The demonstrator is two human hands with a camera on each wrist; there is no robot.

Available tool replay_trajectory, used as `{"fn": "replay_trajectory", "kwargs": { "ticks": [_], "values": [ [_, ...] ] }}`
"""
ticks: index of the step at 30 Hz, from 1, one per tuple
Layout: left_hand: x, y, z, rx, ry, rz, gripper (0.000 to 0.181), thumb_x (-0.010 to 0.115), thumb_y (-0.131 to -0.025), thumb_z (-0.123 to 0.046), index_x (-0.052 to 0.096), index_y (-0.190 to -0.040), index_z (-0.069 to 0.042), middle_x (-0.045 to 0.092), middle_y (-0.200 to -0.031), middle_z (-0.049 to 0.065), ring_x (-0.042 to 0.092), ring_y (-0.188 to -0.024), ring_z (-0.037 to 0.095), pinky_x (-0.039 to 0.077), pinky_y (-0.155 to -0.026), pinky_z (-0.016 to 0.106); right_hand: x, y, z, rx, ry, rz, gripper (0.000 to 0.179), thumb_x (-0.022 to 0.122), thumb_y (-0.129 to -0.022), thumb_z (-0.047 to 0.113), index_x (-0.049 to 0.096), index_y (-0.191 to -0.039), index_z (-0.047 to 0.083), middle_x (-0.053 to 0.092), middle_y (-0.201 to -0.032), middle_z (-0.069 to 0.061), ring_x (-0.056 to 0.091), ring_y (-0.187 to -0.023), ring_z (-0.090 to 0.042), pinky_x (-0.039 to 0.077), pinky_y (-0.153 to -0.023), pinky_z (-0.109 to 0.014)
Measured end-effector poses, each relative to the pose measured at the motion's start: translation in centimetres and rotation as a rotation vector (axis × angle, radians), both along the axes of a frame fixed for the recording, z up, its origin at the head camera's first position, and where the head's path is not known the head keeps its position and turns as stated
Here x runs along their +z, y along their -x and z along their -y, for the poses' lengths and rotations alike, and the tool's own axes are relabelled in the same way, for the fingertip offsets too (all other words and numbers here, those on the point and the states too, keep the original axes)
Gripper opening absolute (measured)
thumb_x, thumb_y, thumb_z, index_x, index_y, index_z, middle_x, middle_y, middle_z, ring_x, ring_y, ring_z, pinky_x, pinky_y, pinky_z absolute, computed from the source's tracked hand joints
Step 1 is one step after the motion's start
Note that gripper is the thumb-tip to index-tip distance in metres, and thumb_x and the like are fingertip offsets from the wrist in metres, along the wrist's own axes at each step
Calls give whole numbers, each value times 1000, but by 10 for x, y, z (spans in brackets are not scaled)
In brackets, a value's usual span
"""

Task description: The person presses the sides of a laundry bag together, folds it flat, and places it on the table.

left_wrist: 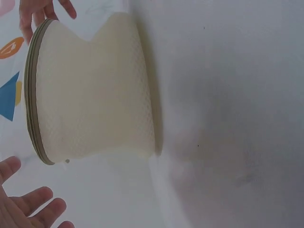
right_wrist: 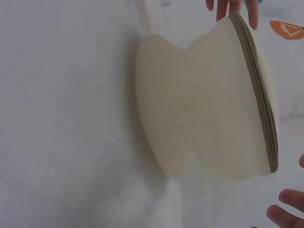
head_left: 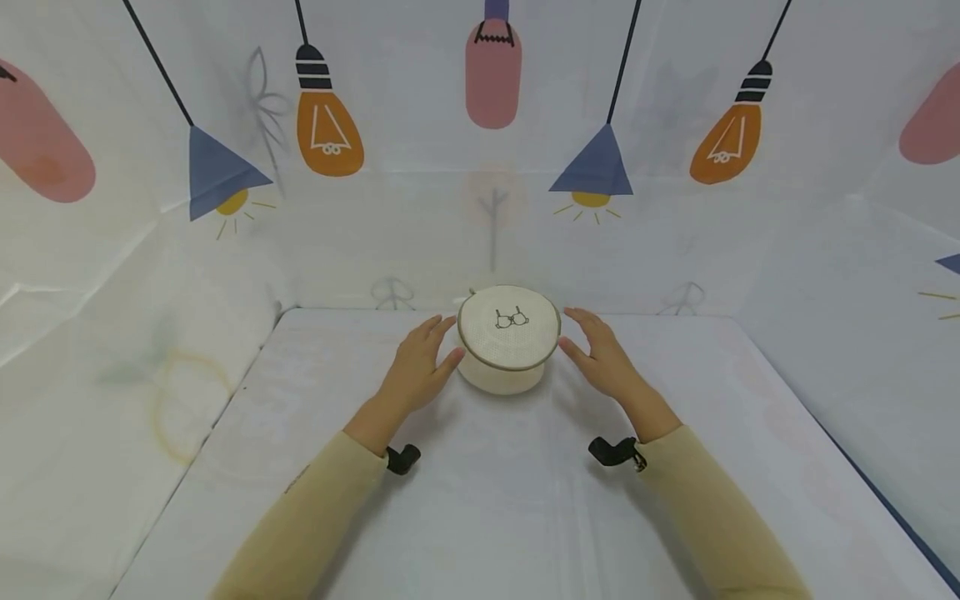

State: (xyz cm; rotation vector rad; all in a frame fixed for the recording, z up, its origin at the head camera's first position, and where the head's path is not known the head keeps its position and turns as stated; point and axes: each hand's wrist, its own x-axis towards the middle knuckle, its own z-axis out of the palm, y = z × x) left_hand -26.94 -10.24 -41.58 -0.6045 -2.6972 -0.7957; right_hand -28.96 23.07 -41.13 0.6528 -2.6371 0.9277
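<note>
A cream mesh laundry bag [head_left: 508,329] stands upright at the far middle of the table. Its round flat lid carries a small black line drawing, and a greenish-brown zip [right_wrist: 259,90] runs around the rim. The sides sag inward in both wrist views, narrowing the bag [left_wrist: 90,95] below the zip. My left hand [head_left: 420,362] is just left of it, thumb and fingers spread toward the rim. On the opposite side my right hand [head_left: 603,354] mirrors this, fingertips near the lid's right edge. Neither hand grips anything; a gap shows beside the left fingers [left_wrist: 38,199].
A white sheet covers the table [head_left: 480,500]. Behind and at both sides rises a pale cloth backdrop [head_left: 420,225] printed with lamps and bulbs. A dark strap piece [head_left: 402,460] sits at the left cuff, another dark strap piece [head_left: 611,451] at the right.
</note>
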Motion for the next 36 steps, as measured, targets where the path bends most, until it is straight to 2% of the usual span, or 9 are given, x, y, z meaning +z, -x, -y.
{"fn": "replay_trajectory", "kwargs": {
  "ticks": [5,9,14,20,23,26,30,36],
  "values": [
    [-3,6,-7,-1,-55,-8,59,47,-105,-43,36,-155,-11,37,-154,23,36,-141,41,28,-115,59,-2,4,11,-11,137,123,58,53,-105,33,36,-153,7,33,-156,-21,35,-139,-42,41,-106,-59],
    [-6,12,-10,4,-69,-17,59,46,-106,-42,35,-155,-11,40,-153,22,37,-140,39,29,-116,54,-3,9,17,-15,229,203,59,51,-105,35,33,-155,8,30,-158,-21,36,-139,-43,40,-107,-60],
    [-7,18,-17,-5,-125,14,62,42,-106,-46,30,-158,-13,38,-157,16,34,-144,34,26,-119,48,-9,14,22,-13,295,247,60,50,-106,35,31,-156,10,27,-160,-18,35,-139,-43,37,-106,-64],
    [-8,22,-27,-8,-170,47,64,39,-106,-49,27,-159,-15,35,-158,15,32,-146,33,25,-120,46,-15,19,28,-3,390,303,60,51,-106,29,27,-158,11,21,-164,-15,32,-141,-42,36,-106,-65],
    [-8,23,-30,6,-172,53,64,39,-106,-48,27,-159,-14,36,-158,15,32,-146,32,24,-120,44,-12,19,32,0,423,337,60,50,-106,26,25,-159,9,18,-164,-16,30,-142,-43,38,-105,-65],
    [-9,24,-33,21,-183,63,63,41,-106,-47,28,-158,-14,36,-158,14,33,-146,31,24,-120,44,0,10,38,1,432,357,59,49,-107,22,24,-158,5,19,-164,-19,30,-141,-45,38,-105,-64],
    [-10,23,-36,32,-223,97,63,42,-106,-45,27,-158,-14,35,-159,15,31,-147,31,23,-120,43,12,-1,45,1,422,374,60,47,-107,21,21,-159,4,18,-164,-21,27,-143,-46,32,-110,-65],
    [-13,23,-42,43,-285,171,65,41,-106,-48,22,-160,-18,29,-162,12,28,-148,29,22,-121,43,9,1,49,16,462,402,67,48,-107,25,12,-161,11,9,-167,-14,10,-152,-37,12,-119,-61]
  ]
}}
